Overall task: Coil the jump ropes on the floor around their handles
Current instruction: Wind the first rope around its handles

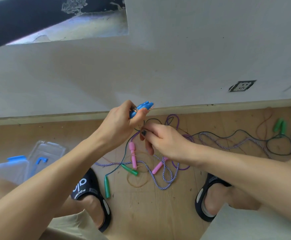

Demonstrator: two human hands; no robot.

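Left hand (122, 118) grips paired blue plastic jump-rope handles (142, 107) above the wooden floor (150, 213); right hand (160, 139) pinches their thin dark cord (151, 120) just below. Other limp, tangle-prone ropes (158, 181) sprawl nearby, so holding the rigid handles seems wisest.

Two blue handles (142, 108) up in the air, two pink handles (133, 155) and four green handles (107, 187) on the floor, two black slippers (91, 191), and one clear storage box (8, 170).
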